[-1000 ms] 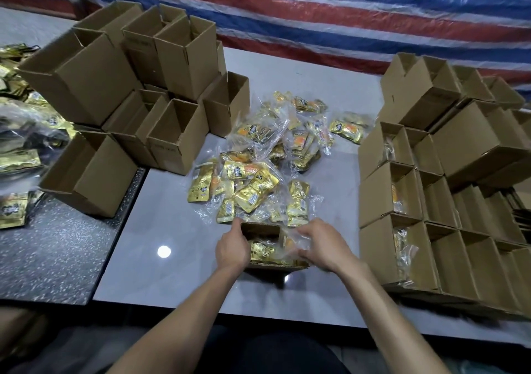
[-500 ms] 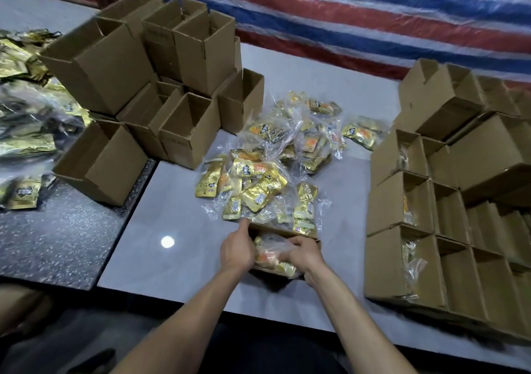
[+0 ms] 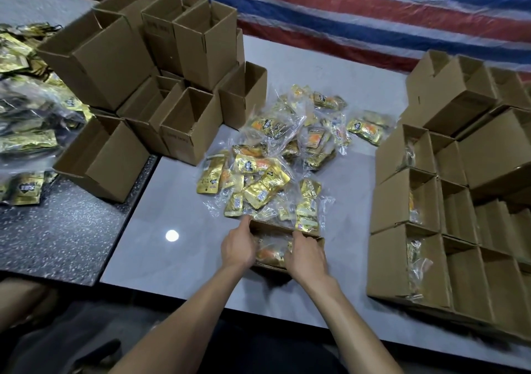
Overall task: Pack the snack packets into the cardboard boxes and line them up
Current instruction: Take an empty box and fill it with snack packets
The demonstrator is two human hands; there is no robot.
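Observation:
A small open cardboard box lies on the grey table near its front edge. Gold and clear snack packets fill its opening. My left hand grips the box's left side, thumb on the far rim. My right hand lies over the packets and the box's right part, fingers curled down into it. Just beyond the box spreads a loose pile of gold snack packets.
Empty open boxes are stacked at the back left. Rows of boxes, some holding packets, line the right side. More gold packets lie on the dark table at left. A striped tarp hangs behind.
My right hand has moved from the box's right edge onto the packets in its opening. The left hand stays on the box's left side. The camera has moved closer.

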